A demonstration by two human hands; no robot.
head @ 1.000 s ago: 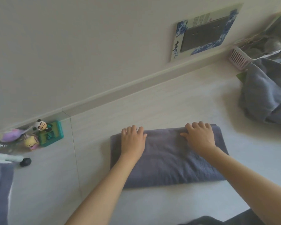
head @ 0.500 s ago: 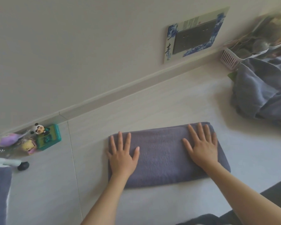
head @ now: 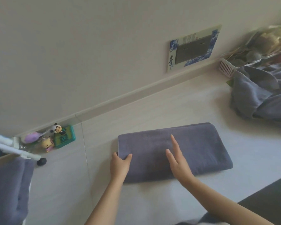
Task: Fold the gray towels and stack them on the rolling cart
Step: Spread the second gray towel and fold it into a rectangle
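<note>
left hand [head: 120,165] pinches folded gray towel [head: 193,148] edge; right hand [head: 178,161] flat, fingers straight.

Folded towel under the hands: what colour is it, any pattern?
Plain dark gray folded towel, no pattern visible; the head view, the only one, shows it.

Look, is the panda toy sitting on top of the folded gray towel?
No, the panda toy stands by the wall, apart from the towel.

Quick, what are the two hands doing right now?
Left hand: pinching the left end of the folded towel.
Right hand: open, fingers straight, on the towel's middle.
</note>
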